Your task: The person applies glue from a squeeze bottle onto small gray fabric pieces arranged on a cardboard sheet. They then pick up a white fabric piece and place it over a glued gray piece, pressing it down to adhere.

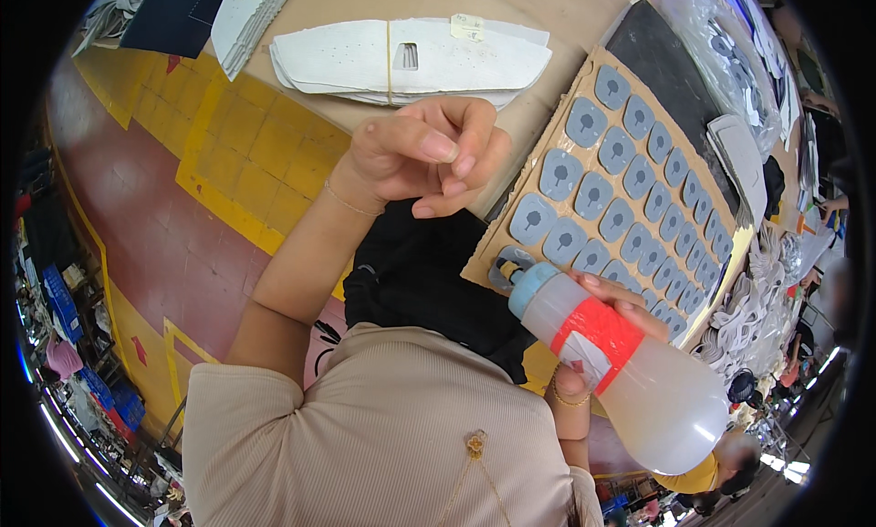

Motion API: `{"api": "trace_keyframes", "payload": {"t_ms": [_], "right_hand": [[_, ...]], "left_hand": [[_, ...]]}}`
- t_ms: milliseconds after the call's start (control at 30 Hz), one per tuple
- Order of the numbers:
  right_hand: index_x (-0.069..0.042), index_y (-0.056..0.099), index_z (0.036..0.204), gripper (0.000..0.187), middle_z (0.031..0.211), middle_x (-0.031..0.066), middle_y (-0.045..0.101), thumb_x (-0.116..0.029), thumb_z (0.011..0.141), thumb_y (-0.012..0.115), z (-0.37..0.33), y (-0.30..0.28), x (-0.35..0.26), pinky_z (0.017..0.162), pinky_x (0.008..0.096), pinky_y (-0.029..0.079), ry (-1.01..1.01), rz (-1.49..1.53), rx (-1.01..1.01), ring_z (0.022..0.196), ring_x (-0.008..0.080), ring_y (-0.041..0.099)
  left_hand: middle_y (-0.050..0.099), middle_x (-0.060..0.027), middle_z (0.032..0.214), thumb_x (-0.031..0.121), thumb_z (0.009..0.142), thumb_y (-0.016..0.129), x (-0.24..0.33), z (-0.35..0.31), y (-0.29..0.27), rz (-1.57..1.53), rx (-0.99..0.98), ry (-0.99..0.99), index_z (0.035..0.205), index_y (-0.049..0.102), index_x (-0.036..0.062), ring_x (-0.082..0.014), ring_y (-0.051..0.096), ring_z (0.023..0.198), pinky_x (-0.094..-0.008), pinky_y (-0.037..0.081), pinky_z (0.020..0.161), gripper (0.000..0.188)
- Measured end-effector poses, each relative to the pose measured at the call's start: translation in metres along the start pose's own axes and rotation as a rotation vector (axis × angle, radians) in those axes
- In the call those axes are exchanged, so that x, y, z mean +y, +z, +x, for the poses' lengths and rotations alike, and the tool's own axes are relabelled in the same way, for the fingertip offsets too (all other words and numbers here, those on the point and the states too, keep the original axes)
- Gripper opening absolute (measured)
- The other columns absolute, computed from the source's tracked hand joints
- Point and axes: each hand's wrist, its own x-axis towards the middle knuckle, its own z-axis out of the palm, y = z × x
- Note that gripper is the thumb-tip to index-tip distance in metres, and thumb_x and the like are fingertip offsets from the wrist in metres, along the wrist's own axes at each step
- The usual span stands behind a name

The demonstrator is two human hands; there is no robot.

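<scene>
My right hand (620, 313) is wrapped round a clear squeeze bottle (666, 395) of cloudy whitish liquid, with a red band and a light blue cap. The bottle is tilted, its dark tip over a grey rounded patch (513, 256) at the near corner of a brown cardboard sheet (484, 264); whether they touch I cannot tell. Rows of similar grey patches (593, 192), each with a darker mark, lie across that sheet. Raised left of the sheet, my left hand (429, 153) has its fingers curled in with the thumb against them, and nothing shows in it.
Beyond my left hand lies a banded stack of long white curved pieces (347, 60) on the brown-covered table (365, 2). A black sheet (659, 57) and plastic-wrapped parts (716, 48) sit past the cardboard. White strips (753, 299) are heaped at the right. Another person in yellow (693, 480) is lower right.
</scene>
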Motion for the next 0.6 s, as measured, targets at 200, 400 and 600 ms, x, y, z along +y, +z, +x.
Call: {"api": "trace_keyframes", "payload": {"t_ms": [200, 400, 600], "right_hand": [[0.000, 0.040, 0.107, 0.075, 0.094, 0.0243, 0.059, -0.047, 0.064, 0.078, -0.002, 0.000, 0.008, 0.073, 0.0389, 0.054, -0.026, 0.104, -0.038, 0.082, 0.0313, 0.063], [0.001, 0.041, 0.102, 0.077, 0.084, 0.0201, 0.059, -0.067, 0.071, 0.060, 0.015, -0.033, -0.008, 0.065, 0.0357, 0.054, 0.165, 0.513, 0.098, 0.075, 0.0285, 0.063], [0.000, 0.042, 0.110, 0.069, 0.087, 0.0138, 0.056, -0.056, 0.075, 0.064, 0.040, -0.056, -0.010, 0.071, 0.0338, 0.052, -0.042, 0.362, 0.197, 0.079, 0.0248, 0.060]], "left_hand": [[0.048, -0.0092, 0.073, 0.014, 0.083, 0.054, 0.000, -0.001, -0.001, -0.010, 0.010, -0.032, 0.080, 0.050, 0.0023, -0.0152, 0.046, 0.042, -0.0248, 0.039, 0.039, 0.013], [0.048, -0.0092, 0.074, 0.014, 0.083, 0.054, 0.001, -0.001, -0.002, -0.017, 0.010, -0.032, 0.081, 0.050, 0.0024, -0.0153, 0.046, 0.042, -0.0252, 0.040, 0.041, 0.012], [0.047, -0.0090, 0.072, 0.014, 0.083, 0.052, -0.002, -0.001, 0.002, 0.010, 0.050, 0.011, 0.079, 0.048, 0.0027, -0.0153, 0.045, 0.041, -0.0249, 0.038, 0.039, 0.013]]}}
